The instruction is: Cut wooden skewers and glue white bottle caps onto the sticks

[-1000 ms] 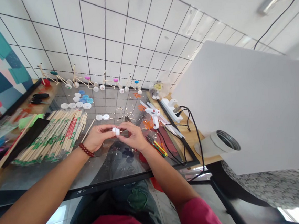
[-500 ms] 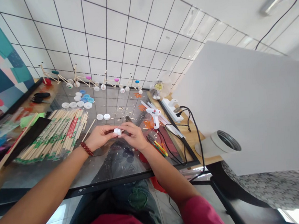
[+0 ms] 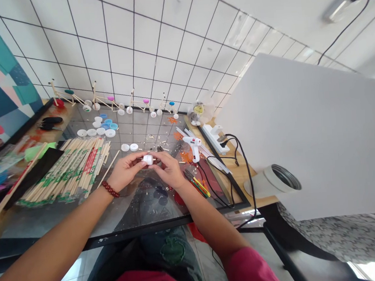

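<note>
Over the middle of a glass table [image 3: 125,214], my left hand [image 3: 125,170] and my right hand [image 3: 168,170] meet at a small white bottle cap [image 3: 148,159]. Fingertips of both hands pinch the cap from either side. A thin stick seems to pass through the cap, though it is too small to be sure. A red bead bracelet [image 3: 109,189] is on my left wrist. Just beyond the hands lie two loose white caps [image 3: 129,147].
A pile of wrapped chopsticks [image 3: 69,167] lies left. White and blue caps [image 3: 102,126] and several small stick bicycles [image 3: 113,104] stand by the tiled wall. A white glue gun [image 3: 194,146], pliers, power strip [image 3: 215,136] and cables are right. A large white board [image 3: 307,135] fills the right.
Both hands with the cap have lifted slightly and shifted a little away from me; the cap has turned between the fingers. Everything else is where it was.
</note>
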`<act>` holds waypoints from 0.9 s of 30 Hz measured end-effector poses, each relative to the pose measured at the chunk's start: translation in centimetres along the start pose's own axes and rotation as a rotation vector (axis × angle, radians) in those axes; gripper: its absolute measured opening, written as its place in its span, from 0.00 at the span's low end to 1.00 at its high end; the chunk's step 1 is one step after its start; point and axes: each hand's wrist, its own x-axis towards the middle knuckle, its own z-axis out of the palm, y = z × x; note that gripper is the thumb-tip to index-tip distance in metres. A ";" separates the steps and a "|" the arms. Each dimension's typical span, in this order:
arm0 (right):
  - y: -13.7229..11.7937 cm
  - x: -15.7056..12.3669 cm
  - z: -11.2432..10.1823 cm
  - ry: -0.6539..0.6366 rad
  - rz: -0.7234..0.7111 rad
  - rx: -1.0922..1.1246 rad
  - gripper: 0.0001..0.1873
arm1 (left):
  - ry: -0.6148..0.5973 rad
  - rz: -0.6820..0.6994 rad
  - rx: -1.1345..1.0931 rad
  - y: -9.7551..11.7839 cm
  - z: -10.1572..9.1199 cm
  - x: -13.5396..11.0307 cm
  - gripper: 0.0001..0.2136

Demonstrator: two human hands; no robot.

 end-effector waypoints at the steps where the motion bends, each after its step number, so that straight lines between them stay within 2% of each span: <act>1: -0.1 0.0 0.0 -0.002 -0.012 0.000 0.17 | 0.001 0.018 0.015 0.0 0.0 0.0 0.24; 6: -0.3 0.0 -0.1 -0.027 -0.006 -0.016 0.13 | -0.016 0.099 0.074 0.0 -0.2 0.1 0.21; 12: -0.1 -0.5 0.0 -0.095 -0.008 -0.108 0.14 | -0.060 0.118 0.205 0.0 -0.4 0.1 0.15; 20: 0.4 -1.0 0.5 -0.078 -0.019 -0.139 0.14 | -0.057 0.189 0.334 -0.1 -0.6 0.2 0.13; 23: 0.4 -0.8 0.6 -0.075 -0.020 -0.136 0.14 | -0.052 0.127 0.257 0.0 -0.4 0.2 0.15; 27: 0.1 -0.4 0.5 -0.009 -0.024 -0.085 0.20 | -0.077 -0.109 -0.070 0.2 0.1 0.1 0.21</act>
